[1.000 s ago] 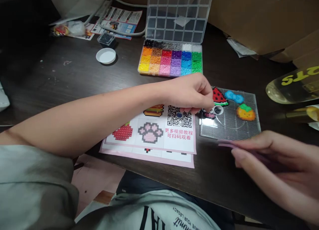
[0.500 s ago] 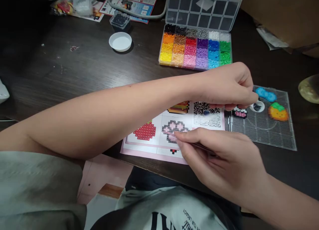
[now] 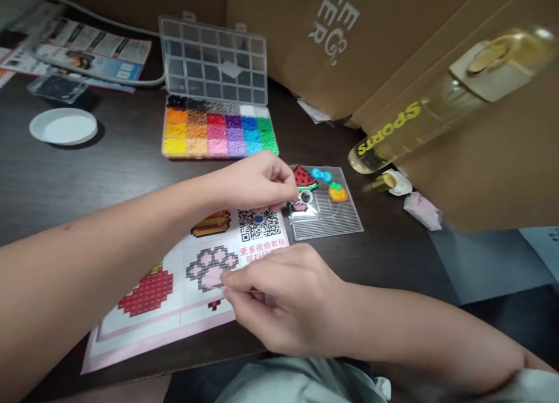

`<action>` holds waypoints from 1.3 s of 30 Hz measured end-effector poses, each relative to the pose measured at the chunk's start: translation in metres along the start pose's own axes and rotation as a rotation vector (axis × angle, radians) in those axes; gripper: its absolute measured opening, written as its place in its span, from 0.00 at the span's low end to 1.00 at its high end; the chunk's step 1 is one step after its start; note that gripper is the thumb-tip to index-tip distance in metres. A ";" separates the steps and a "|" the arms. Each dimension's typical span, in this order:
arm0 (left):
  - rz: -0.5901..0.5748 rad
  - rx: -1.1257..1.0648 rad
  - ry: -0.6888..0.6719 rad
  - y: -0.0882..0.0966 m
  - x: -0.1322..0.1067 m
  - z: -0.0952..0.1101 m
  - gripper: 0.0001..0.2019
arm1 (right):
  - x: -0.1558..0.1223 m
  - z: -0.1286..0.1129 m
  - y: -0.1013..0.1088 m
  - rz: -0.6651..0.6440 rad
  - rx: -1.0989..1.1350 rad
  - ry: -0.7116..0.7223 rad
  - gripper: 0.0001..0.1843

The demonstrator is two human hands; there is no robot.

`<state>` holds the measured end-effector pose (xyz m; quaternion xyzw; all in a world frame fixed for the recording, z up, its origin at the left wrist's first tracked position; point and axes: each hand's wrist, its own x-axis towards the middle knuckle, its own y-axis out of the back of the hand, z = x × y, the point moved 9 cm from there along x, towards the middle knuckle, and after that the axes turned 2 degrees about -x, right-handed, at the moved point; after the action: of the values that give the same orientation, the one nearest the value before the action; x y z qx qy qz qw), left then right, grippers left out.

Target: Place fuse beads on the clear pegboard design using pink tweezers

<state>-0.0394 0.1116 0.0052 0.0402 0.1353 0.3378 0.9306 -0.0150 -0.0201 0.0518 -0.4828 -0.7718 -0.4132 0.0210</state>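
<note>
Head view: a small white cup [image 3: 305,197] is being gripped by the closed fingers of the left hand [image 3: 259,181] over a gridded board [image 3: 325,227] on the desk [image 3: 379,248]; a slim, mostly hidden tool [image 3: 255,291] is being pinched in the narrowly drawn fingers of the right hand [image 3: 286,298] above the paw pattern [image 3: 212,266] of a printed sheet [image 3: 179,262].

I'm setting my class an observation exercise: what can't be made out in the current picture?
In the head view:
Burger picture: top hidden by the left arm.
Red text: lower line partly covered by the right hand.
Anything in the right hand's grip: hidden by its own fingers.
White round piece by the left hand: dark centre too small to tell.
Bottle: far end blurred.
</note>
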 end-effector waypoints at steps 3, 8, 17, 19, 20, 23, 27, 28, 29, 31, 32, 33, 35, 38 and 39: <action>-0.018 -0.009 0.047 -0.001 -0.003 -0.002 0.07 | -0.020 -0.008 0.032 -0.036 -0.059 0.046 0.05; -0.073 -0.002 0.063 -0.005 -0.003 -0.003 0.06 | -0.036 0.018 0.086 -0.152 -0.190 -0.196 0.04; -0.230 0.102 0.050 -0.012 -0.003 -0.003 0.08 | -0.022 0.073 0.110 0.120 -0.089 -0.315 0.06; -0.237 0.115 0.027 -0.012 -0.003 -0.003 0.08 | -0.026 0.077 0.109 0.144 -0.111 -0.333 0.06; -0.235 0.114 0.027 -0.012 -0.003 -0.003 0.08 | -0.029 0.080 0.109 0.153 -0.116 -0.344 0.05; -0.231 0.094 0.049 -0.012 -0.002 -0.004 0.08 | -0.033 0.088 0.107 0.150 -0.086 -0.375 0.05; -0.227 0.059 0.066 -0.014 -0.004 -0.002 0.07 | -0.041 0.097 0.108 0.164 -0.054 -0.445 0.04; -0.225 0.046 0.032 -0.015 -0.004 0.001 0.07 | -0.045 0.102 0.110 0.172 -0.083 -0.508 0.04; -0.231 0.030 0.004 -0.016 -0.005 0.003 0.08 | -0.052 0.109 0.113 0.187 -0.144 -0.600 0.09; -0.221 0.006 -0.036 -0.016 -0.006 0.006 0.10 | -0.064 0.119 0.121 0.233 -0.264 -0.741 0.26; -0.212 0.010 -0.047 -0.015 -0.006 0.006 0.10 | -0.069 0.123 0.123 0.244 -0.293 -0.803 0.33; -0.207 0.017 -0.057 -0.015 -0.006 0.007 0.10 | -0.072 0.126 0.125 0.254 -0.308 -0.848 0.38; -0.202 0.041 -0.073 -0.016 -0.006 0.009 0.10 | -0.074 0.128 0.126 0.263 -0.308 -0.904 0.43; -0.197 0.064 -0.102 -0.016 -0.006 0.010 0.10 | -0.074 0.126 0.127 0.272 -0.313 -0.923 0.44; -0.200 0.062 -0.114 -0.016 -0.005 0.010 0.09 | -0.073 0.126 0.128 0.281 -0.310 -0.919 0.44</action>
<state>-0.0304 0.0958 0.0136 0.0745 0.0961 0.2363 0.9640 0.1675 0.0340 0.0166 -0.7115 -0.5583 -0.2611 -0.3375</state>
